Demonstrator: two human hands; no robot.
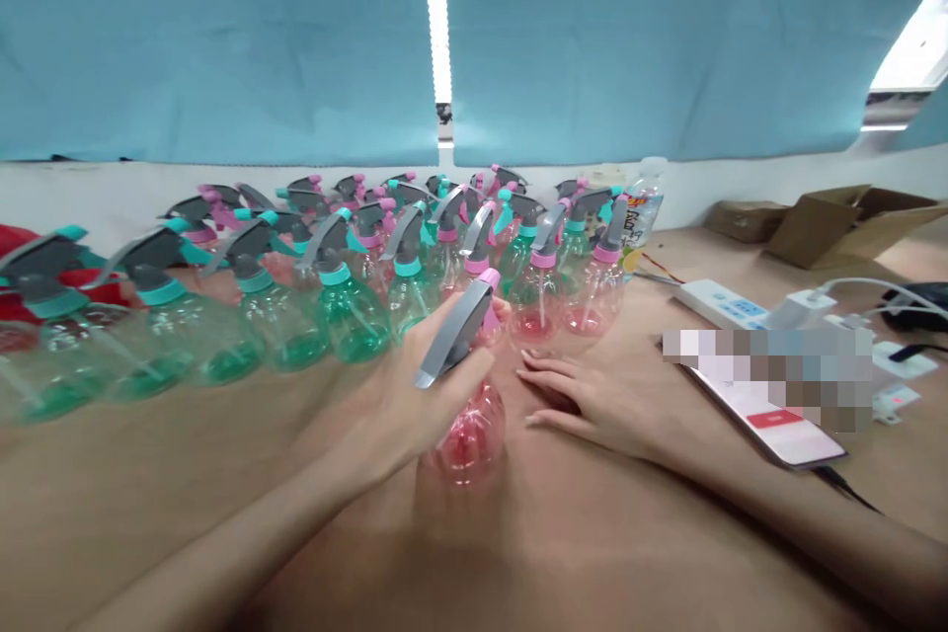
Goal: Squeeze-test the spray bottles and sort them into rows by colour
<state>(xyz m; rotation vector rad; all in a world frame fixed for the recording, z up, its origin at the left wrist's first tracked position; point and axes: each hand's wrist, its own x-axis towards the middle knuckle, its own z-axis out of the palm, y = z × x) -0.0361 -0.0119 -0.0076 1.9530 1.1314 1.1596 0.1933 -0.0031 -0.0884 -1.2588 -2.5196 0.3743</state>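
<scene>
Grips pink spray bottle [468, 439] near neck with left hand [426, 410]; has right hand [603, 405] empty, fingers loosely spread. Looks mid-handling; likely needs steady hold for next move.

Brown tabletop [355, 553] here, bare along six o'clock, and what a crowd on it! Dead centre, a pink spray bottle [466, 439]; green-tinted bottles [354, 321] line up from nine round to eleven, pink and green mixed at twelve, a drink bottle [644, 207] at one. Over at two, the power strip [718, 304], open cardboard box [836, 227] beyond; at three, a phone [807, 444], partly pixelated.
</scene>
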